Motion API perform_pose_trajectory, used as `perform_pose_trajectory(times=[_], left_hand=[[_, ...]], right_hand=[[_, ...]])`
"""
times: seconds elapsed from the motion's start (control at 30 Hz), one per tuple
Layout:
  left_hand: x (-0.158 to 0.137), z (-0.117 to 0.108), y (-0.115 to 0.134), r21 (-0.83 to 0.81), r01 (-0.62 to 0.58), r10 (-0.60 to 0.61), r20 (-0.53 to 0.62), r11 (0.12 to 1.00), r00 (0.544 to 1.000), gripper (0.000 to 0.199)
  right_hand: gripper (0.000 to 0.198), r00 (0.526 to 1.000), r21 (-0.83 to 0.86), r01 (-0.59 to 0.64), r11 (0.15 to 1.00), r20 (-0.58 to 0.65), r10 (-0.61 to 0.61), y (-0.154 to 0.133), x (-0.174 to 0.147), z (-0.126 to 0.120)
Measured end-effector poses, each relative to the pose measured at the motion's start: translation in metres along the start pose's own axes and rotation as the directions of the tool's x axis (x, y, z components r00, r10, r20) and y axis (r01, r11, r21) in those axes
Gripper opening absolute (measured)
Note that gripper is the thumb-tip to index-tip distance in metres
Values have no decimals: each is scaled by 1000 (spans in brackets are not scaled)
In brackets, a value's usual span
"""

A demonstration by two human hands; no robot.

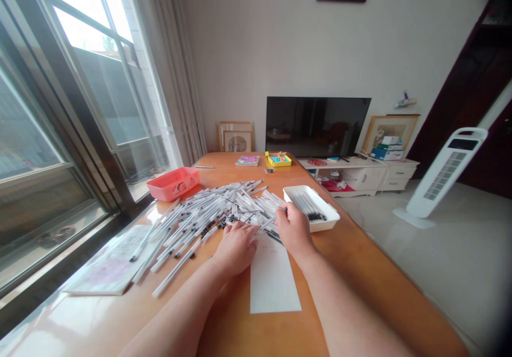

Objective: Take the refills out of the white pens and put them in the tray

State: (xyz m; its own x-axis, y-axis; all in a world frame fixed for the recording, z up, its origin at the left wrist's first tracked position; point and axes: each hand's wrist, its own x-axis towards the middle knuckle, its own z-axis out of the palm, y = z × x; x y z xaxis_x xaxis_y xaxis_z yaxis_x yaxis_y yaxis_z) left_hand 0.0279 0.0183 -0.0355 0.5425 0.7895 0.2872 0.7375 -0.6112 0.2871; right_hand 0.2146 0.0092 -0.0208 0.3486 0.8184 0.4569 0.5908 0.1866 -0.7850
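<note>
R hand (295, 229) mid-frame, thumb + fingertips prob. pinching pen (285, 209); L hand (236, 247) just left of ctr, at near edge of loose pens (196, 213), grip can't tell; white box (327, 224) right of ctr, some pens in, lined up; left–ctr, many more prob. left loose

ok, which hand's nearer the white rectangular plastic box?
Right. The right hand is right beside the white rectangular plastic box, at its left side; the left hand is farther left, at the near edge of the clear-and-black pen pile.
</note>
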Motion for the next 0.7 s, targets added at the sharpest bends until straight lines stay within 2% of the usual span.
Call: perform_pose_trajectory(times=[0.2, 0.33, 0.4, 0.5, 0.57, 0.7], left_hand=[[5, 3, -8, -128, 37, -44, -56, 991, 997, 28], [7, 5, -11, -351, 29, -88, -154, 936, 984, 22], [7, 3, -11, -572, 57, -173, -151, 818, 973, 23], [7, -4, -10, -846, 138, -300, -27, 516, 954, 33], [7, -10, -10, -918, 146, -348, 9, 368, 937, 35], [8, -16, -13, -987, 89, -419, 24, 135, 908, 31]], right_hand=[[24, 986, 200, -163, 966, 58, 155, -3, 0, 2], [23, 969, 329, -248, 911, 77, 236, -8, 0, -1], [23, 958, 402, -283, 871, 73, 278, -10, 1, -3], [23, 936, 529, -336, 779, 99, 337, -12, 3, -5], [23, 925, 607, -364, 707, 148, 349, -14, 3, -7], [22, 906, 686, -422, 593, 290, 308, -18, 0, -9]])
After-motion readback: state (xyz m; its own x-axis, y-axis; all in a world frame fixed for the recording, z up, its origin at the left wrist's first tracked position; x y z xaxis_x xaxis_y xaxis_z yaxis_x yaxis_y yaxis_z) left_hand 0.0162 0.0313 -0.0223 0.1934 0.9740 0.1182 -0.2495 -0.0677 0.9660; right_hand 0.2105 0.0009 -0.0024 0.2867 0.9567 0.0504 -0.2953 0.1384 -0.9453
